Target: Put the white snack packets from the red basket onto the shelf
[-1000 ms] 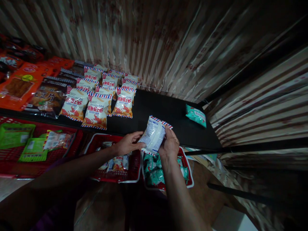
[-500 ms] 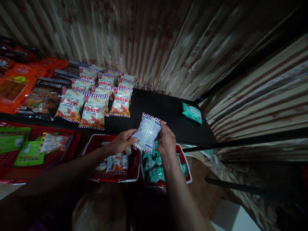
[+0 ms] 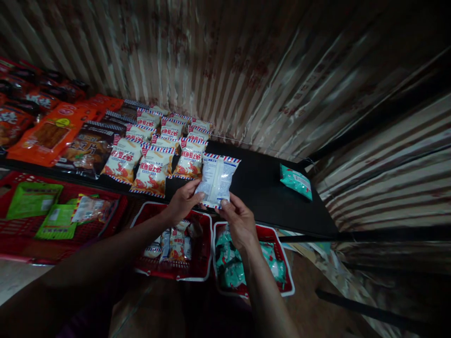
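Observation:
Both my hands hold one white snack packet (image 3: 216, 180) with a red-and-blue striped edge, its printed back facing me, over the front of a black shelf (image 3: 260, 188). My left hand (image 3: 183, 201) pinches its lower left corner. My right hand (image 3: 237, 220) grips its bottom edge. Just left of the packet lie rows of several matching packets (image 3: 152, 163) face up on the shelf. A single teal packet (image 3: 296, 181) lies at the shelf's right end.
Below the shelf stand a red basket (image 3: 176, 270) with more white packets and a red basket (image 3: 285, 277) of teal packets. Orange and dark packets (image 3: 52, 136) fill the shelf's left. A red basket (image 3: 21, 244) holds green packets. Corrugated walls (image 3: 246, 70) close in behind and right.
The packet has turned upright and moved up and slightly forward over the shelf edge, close to the rows of matching packets. My right hand shifted from its side to its bottom edge.

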`<state>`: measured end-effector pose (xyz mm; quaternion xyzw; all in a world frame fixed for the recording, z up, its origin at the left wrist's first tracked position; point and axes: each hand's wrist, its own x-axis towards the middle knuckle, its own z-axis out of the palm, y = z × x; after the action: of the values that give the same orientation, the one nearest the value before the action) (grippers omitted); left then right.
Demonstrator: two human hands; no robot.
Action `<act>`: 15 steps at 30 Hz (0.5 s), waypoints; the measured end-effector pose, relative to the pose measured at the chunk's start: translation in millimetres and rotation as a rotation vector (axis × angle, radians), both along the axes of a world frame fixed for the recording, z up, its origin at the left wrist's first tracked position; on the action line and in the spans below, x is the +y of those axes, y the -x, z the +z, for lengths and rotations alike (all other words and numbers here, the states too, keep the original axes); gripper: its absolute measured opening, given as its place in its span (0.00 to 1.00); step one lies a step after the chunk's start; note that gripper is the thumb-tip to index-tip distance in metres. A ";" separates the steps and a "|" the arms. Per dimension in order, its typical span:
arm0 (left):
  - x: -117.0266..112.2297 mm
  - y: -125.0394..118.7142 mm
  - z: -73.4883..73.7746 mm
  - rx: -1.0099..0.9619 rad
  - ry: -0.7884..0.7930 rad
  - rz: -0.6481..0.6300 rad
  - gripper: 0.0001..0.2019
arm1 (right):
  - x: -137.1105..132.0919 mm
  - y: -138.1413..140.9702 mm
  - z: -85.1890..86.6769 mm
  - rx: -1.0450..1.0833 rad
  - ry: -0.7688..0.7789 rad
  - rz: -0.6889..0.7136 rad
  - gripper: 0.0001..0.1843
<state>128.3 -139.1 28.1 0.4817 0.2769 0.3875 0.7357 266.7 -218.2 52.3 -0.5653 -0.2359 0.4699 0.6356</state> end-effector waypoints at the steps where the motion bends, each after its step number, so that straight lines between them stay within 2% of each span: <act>1: -0.1 0.1 -0.3 -0.007 0.002 0.009 0.31 | 0.6 0.1 -0.7 -0.006 0.002 -0.005 0.25; 5: -0.5 1.1 0.5 -0.026 0.010 0.050 0.33 | 3.1 0.5 -2.8 -0.033 -0.007 -0.027 0.25; 10: -1.0 3.2 3.8 -0.030 0.007 0.062 0.29 | 6.6 4.2 -6.8 -0.071 0.003 -0.043 0.25; 12: -2.4 3.6 4.5 -0.023 -0.039 0.065 0.28 | 7.4 5.1 -8.0 -0.189 -0.016 -0.054 0.28; 15: -6.6 3.9 5.8 -0.016 -0.115 0.070 0.29 | 7.2 5.8 -6.5 -0.560 -0.065 -0.159 0.34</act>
<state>124.4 -145.7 33.9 0.5101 0.2649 0.4320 0.6950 260.9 -211.0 45.8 -0.6692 -0.3718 0.2365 0.5983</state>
